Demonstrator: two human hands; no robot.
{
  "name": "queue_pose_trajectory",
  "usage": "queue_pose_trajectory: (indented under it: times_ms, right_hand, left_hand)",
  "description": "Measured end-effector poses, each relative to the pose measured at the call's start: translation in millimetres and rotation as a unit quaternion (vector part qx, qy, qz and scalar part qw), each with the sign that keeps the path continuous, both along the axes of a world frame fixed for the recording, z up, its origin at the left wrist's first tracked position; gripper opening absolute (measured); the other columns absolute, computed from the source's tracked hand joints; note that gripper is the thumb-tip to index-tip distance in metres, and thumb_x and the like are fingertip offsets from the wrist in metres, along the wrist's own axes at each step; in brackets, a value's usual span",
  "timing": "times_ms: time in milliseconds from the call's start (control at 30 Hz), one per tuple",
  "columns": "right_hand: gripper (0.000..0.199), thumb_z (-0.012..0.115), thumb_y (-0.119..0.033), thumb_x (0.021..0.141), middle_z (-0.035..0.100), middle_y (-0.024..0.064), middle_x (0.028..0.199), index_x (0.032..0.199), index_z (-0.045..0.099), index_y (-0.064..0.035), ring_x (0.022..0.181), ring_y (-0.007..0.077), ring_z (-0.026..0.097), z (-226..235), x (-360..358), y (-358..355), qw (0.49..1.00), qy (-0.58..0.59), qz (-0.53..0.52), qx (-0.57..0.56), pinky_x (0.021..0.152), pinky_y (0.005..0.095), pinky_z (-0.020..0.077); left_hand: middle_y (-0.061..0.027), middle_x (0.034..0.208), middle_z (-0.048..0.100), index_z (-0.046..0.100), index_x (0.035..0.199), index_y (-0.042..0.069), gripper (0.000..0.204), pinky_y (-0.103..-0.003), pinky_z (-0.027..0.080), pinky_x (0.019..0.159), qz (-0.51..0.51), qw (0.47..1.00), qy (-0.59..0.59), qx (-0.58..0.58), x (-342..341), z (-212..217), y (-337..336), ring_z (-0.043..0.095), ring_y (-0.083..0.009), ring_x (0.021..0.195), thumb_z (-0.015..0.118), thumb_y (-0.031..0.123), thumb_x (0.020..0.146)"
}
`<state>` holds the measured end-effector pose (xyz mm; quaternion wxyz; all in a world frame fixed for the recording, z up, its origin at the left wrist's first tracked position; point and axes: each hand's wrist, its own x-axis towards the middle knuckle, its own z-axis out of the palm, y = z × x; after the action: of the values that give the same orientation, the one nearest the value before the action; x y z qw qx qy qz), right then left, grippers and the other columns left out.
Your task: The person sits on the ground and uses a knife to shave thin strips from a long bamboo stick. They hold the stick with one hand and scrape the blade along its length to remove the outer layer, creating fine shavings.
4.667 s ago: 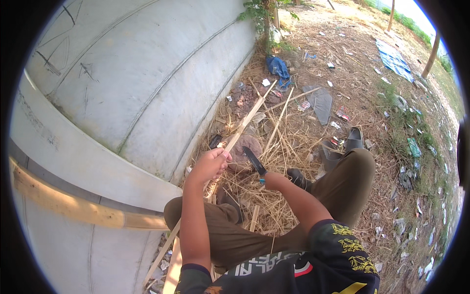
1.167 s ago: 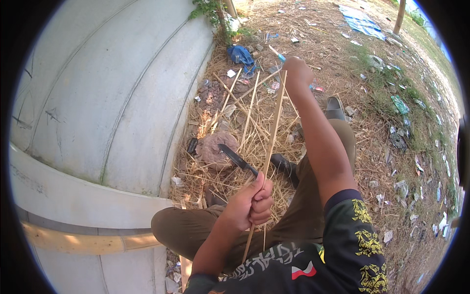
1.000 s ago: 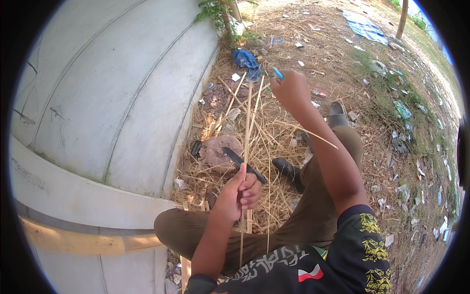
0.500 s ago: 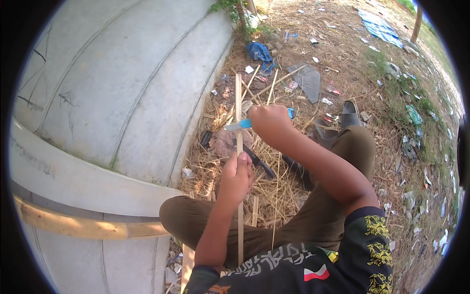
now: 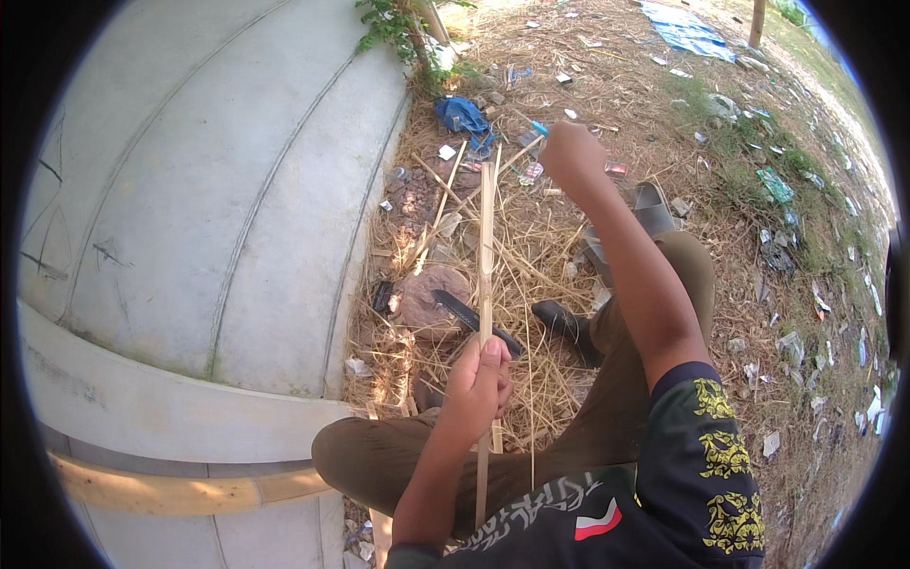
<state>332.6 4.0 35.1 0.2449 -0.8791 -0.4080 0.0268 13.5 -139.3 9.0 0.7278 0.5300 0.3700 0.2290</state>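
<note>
My left hand (image 5: 478, 389) is closed around a long pale split-bamboo strip (image 5: 486, 256), which stands nearly upright in front of me. Its lower end runs down past my lap. Beyond the strip's far end and to the right, my right hand (image 5: 574, 159) grips a knife by its blue handle (image 5: 539, 128); the fist hides most of the handle, and the blade is hard to make out. Behind the strip, a black knife (image 5: 464, 311) lies at a slant, partly over a round wooden block (image 5: 422, 302). Several loose bamboo strips (image 5: 442, 211) lie past the block.
A grey concrete wall (image 5: 218, 190) rises on my left, with a bamboo pole (image 5: 171, 488) along it. Straw and shavings (image 5: 559, 379) cover the ground between my legs. A blue cloth (image 5: 463, 116), a grey sandal (image 5: 652, 207) and scattered litter lie farther out.
My right hand has moved away from the strip, farther out and to the right, taking the blue-handled knife off it. My left hand still holds the strip, slightly lower in view.
</note>
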Motion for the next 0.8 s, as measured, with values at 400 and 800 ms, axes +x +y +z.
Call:
queue_pose_trajectory:
  times_ms: [400,800]
  right_hand:
    - [0.008,0.066,-0.015,0.080,0.066,0.0105,0.066,0.075,0.066,-0.0094,0.062,0.0321,0.069,-25.7,-138.2,-45.4,0.929,-0.148,0.332,0.066,0.057,0.0442,0.0536]
    - [0.005,0.067,-0.018,0.078,0.064,0.0065,0.062,0.076,0.067,-0.0135,0.057,0.0285,0.066,-31.1,-137.1,-44.0,0.923,-0.152,0.334,0.117,0.054,0.0428,0.0513]
  left_hand:
    - [0.0035,0.065,0.037,0.044,0.089,0.012,0.034,-0.021,0.029,0.038,0.115,0.974,-0.151,-0.124,-17.9,-10.8,46.3,0.033,-0.0049,0.045,0.045,0.041,0.106]
    - [0.0046,0.060,0.031,0.043,0.087,0.012,0.036,-0.022,0.020,0.036,0.146,0.984,-0.090,-0.053,-11.4,0.7,30.5,0.026,-0.0044,0.044,0.045,0.043,0.106]
